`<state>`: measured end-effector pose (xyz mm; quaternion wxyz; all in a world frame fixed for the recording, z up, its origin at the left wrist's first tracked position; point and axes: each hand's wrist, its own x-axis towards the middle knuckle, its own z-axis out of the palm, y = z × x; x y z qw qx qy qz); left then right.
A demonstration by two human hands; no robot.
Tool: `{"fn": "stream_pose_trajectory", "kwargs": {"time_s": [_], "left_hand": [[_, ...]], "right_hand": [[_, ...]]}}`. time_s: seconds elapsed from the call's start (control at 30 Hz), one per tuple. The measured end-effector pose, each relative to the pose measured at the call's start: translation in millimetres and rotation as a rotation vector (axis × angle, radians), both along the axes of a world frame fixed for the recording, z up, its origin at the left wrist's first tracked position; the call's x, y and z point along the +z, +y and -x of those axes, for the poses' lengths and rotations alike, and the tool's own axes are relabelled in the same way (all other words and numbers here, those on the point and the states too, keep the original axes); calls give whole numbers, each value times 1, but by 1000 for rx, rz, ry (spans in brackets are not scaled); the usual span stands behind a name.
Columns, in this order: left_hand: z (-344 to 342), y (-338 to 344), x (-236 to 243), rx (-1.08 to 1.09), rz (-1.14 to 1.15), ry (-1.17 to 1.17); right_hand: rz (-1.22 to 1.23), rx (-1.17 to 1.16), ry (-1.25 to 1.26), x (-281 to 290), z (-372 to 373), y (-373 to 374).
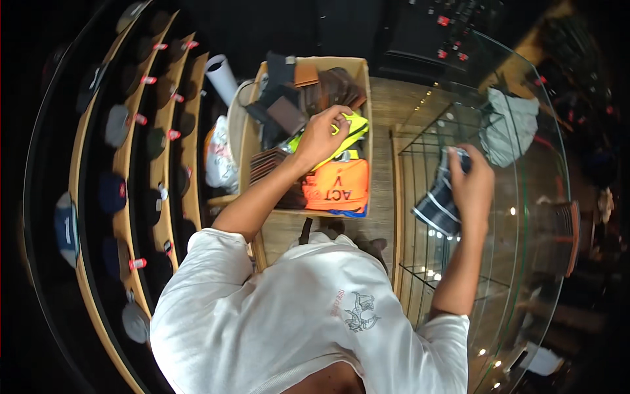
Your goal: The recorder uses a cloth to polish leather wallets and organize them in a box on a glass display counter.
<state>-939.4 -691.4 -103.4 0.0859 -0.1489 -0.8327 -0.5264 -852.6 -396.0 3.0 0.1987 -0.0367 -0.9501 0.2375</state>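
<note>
My left hand (pixel 323 138) reaches over an open box (pixel 252 141), its fingers curled and closed on a neon-yellow cloth item (pixel 357 131). Just below lies a bright orange cloth item (pixel 348 187) with dark lettering, a bit of blue fabric showing under its lower edge. Dark and brown wallet-like leather pieces (pixel 286 115) fill the box's far part, and a row of thin brown ones (pixel 268 164) stands on its left. Off to the right, over a glass display case, my right hand (pixel 474 177) grips a dark checked cloth (pixel 438 203) with white lines, which hangs down.
Shelves of caps (pixel 118 125) with red tags curve along the left. A white roll (pixel 221 75) and a white plastic bag (pixel 222 161) stand beside the box. The glass case (pixel 518 217) takes up the right, with a crumpled grey-white bag (pixel 508 125) on it.
</note>
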Motion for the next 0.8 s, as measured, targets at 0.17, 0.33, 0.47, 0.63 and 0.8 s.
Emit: {"fn": "stream_pose_trajectory", "kwargs": {"time_s": [0.17, 0.33, 0.47, 0.63, 0.8], "left_hand": [[-5, -91, -54, 211, -8, -80], [6, -130, -111, 326, -9, -207], [4, -147, -142, 373, -10, -289], [-14, -183, -205, 375, 139, -376], [-55, -221, -264, 338, 552, -509]], "right_hand": [[1, 207, -62, -79, 62, -92], [-19, 343, -220, -121, 95, -165], [-49, 410, -261, -145, 113, -202], [-58, 501, -353, -180, 118, -234], [-120, 628, -497, -220, 110, -277]]}}
